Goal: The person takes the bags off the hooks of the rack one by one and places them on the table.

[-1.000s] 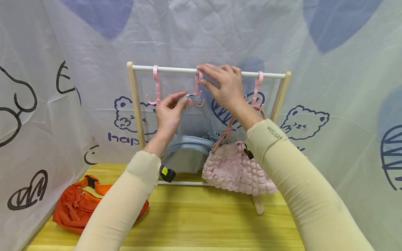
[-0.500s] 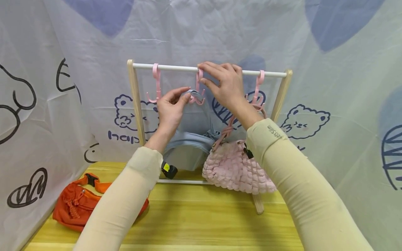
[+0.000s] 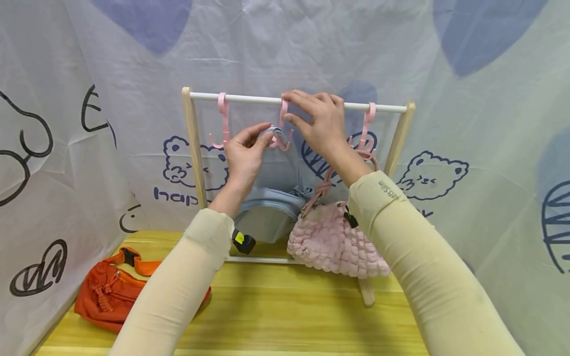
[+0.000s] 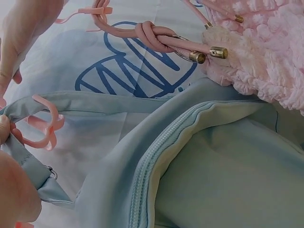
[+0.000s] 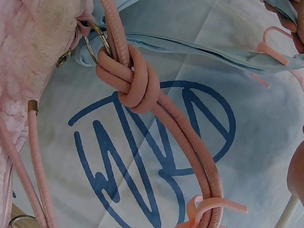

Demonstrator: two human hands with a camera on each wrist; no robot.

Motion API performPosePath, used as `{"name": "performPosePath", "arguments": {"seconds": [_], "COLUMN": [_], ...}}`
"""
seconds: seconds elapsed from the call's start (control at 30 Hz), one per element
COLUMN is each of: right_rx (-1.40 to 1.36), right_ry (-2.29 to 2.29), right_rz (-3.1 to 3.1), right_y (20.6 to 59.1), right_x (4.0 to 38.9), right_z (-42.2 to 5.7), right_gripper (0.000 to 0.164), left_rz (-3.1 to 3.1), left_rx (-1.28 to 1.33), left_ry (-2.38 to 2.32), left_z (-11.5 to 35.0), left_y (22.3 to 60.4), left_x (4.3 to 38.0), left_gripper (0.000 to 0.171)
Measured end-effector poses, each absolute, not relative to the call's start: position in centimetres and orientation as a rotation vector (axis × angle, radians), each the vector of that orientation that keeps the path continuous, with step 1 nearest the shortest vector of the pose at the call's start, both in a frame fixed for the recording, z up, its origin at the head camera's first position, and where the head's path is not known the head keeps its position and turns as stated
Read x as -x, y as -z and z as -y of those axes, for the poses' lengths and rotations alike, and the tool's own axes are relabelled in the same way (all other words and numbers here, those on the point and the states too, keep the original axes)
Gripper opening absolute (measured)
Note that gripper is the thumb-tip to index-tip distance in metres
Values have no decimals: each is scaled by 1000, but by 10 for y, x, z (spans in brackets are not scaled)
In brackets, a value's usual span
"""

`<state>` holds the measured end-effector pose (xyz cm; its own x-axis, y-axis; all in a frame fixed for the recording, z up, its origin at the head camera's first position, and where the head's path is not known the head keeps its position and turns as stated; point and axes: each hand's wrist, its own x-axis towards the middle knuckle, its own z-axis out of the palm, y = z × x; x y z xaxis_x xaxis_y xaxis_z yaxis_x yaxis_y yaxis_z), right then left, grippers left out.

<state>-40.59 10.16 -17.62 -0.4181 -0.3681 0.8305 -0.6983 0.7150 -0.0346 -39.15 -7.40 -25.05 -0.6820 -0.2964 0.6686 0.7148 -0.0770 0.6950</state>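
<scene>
The left hand (image 3: 244, 153) pinches the strap (image 4: 109, 103) of the blue bag (image 3: 269, 217), which hangs below the middle hook (image 3: 281, 122); the right hand (image 3: 321, 121) grips that hook, best held steady while seating the strap

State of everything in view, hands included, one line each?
Left hand, pinching the blue strap
Right hand, holding middle hook near top
Blue bag, hanging by its strap
Pink bag, hanging from right hook, pink strap knotted
Left hook, on the bar, no bag seen on it
Orange waist bag, lying on the table
Rack, upright
</scene>
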Motion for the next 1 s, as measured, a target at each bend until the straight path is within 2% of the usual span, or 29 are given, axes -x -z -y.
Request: {"name": "performPosePath", "arguments": {"seconds": [1.0], "right_rx": [-815], "right_ry": [-522], "right_rz": [2007], "right_y": [177], "right_x": [404], "right_z": [-100], "right_gripper": [42], "left_rz": [1503], "left_rx": [500], "left_ry": [1931], "left_z": [68], "left_y": [252], "left_x": [384], "left_gripper": [28]}}
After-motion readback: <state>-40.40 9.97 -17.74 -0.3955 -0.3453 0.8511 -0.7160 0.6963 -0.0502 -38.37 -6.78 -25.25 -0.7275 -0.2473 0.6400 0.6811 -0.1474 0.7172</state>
